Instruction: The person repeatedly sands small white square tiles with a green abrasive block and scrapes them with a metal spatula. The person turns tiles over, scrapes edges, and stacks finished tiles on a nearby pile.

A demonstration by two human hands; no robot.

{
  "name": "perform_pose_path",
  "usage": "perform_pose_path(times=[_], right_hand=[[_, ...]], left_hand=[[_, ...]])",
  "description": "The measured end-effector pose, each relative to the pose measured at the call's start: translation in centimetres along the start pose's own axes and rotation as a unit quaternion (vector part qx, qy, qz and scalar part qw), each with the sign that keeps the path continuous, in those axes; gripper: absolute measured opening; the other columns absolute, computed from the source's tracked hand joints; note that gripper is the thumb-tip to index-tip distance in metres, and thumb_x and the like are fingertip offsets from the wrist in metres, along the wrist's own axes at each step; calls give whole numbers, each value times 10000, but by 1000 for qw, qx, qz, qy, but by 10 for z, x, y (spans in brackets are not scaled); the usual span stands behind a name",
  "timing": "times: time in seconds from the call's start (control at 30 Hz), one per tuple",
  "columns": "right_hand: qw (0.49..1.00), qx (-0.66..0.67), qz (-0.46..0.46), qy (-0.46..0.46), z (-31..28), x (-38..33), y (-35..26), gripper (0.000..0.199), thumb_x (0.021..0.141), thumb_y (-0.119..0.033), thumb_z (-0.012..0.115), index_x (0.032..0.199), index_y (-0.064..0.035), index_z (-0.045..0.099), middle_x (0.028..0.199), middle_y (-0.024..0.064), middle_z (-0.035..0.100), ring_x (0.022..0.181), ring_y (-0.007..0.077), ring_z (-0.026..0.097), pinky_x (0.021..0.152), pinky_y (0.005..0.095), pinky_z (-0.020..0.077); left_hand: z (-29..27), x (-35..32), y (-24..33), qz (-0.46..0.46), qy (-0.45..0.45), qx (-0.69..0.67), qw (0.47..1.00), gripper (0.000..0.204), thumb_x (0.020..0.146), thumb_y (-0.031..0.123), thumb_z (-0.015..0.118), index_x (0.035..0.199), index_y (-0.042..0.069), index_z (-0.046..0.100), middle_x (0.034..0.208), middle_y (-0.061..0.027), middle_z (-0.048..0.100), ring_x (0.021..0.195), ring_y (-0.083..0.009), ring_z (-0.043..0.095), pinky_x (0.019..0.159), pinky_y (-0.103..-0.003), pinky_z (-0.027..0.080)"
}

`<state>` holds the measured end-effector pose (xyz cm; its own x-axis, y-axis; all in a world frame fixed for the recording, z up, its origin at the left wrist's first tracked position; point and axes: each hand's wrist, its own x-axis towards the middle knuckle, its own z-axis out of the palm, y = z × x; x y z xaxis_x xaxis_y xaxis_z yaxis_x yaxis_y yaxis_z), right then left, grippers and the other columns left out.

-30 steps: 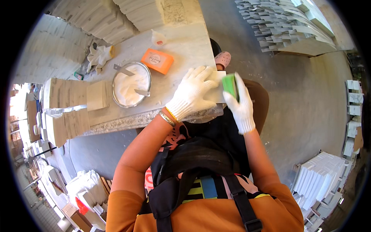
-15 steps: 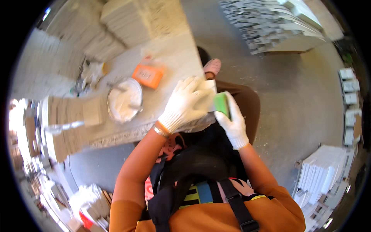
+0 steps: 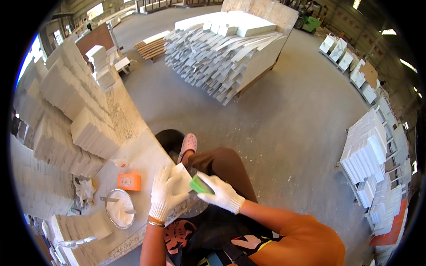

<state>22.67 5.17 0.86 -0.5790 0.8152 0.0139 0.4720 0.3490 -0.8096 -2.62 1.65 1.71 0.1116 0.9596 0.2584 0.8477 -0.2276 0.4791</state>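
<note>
My left hand [image 3: 164, 195], in a white knit glove, steadies a white stone tile [image 3: 180, 178] at the table's edge, with thumb and fingers apart across it. In my gloved right hand [image 3: 224, 193] is a green sponge-like block [image 3: 200, 185], held by the tile's right side; whether it touches the tile I cannot tell. To the left stands a metal bowl [image 3: 133, 212] of white paste, with a flat metal scraper [image 3: 109, 199] across its rim. Behind it lies an orange box [image 3: 129, 181].
Tall stacks of pale tiles [image 3: 66, 115] fill the table's left side, near a crumpled glove [image 3: 85, 190]. A big pile of stone strips [image 3: 208, 53] stands ahead on the floor. Stacked slabs [image 3: 366, 137] line the right side. A green forklift [image 3: 308, 22] is far off.
The view has swung upward and to the right, bringing more floor and stacks into sight. My right hand has turned with the green block, now closer to the tile. My left hand stays at the tile.
</note>
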Motion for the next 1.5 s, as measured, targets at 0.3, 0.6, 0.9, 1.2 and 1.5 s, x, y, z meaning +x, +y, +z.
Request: perform_pose_path(times=[0.3, 0.6, 0.9, 1.2, 1.5], right_hand=[[993, 110, 30, 43, -28, 30, 2, 803, 892, -499, 701, 1539, -119, 417, 1284, 242, 617, 1206, 366, 612, 1021, 419, 462], [968, 241, 62, 13, -7, 52, 8, 830, 917, -404, 731, 1568, -46, 361, 1460, 207, 548, 1336, 267, 548, 1098, 359, 425], [925, 362, 107, 39, -17, 41, 19, 785, 918, -288, 761, 1556, -29, 386, 1338, 75, 606, 1106, 131, 611, 894, 268, 518], [928, 336, 159, 8, -18, 50, 9, 746, 929, -367, 714, 1546, -71, 417, 1199, 42, 636, 930, 104, 656, 681, 223, 508], [971, 238, -16, -17, 21, 106, 20, 700, 937, -304, 725, 1506, 2, 454, 1424, 103, 572, 1299, 177, 527, 1100, 319, 398]], left_hand=[[-47, 23, 6, 92, -110, 64, 988, 453, 631, 301, 862, 1066, 216, 768, 1339, -141, 595, 1243, -355, 522, 976, -487, 448], [6, 12, 50, -192, 43, 184, 963, 705, 706, 436, 812, 1315, 159, 591, 1328, -197, 567, 1192, -406, 538, 984, -535, 446], [2, 9, 1, 36, 50, 81, 995, 365, 720, 321, 745, 1044, 158, 704, 1263, -181, 575, 1185, -385, 533, 968, -510, 437], [5, -7, 3, -98, 19, 105, 989, 822, 596, 395, 867, 1318, 119, 588, 1427, -156, 499, 1327, -372, 456, 1059, -509, 402], [5, -4, -4, -61, 49, 65, 995, 771, 609, 376, 856, 1290, 105, 615, 1453, -140, 493, 1348, -375, 453, 1100, -524, 386]])
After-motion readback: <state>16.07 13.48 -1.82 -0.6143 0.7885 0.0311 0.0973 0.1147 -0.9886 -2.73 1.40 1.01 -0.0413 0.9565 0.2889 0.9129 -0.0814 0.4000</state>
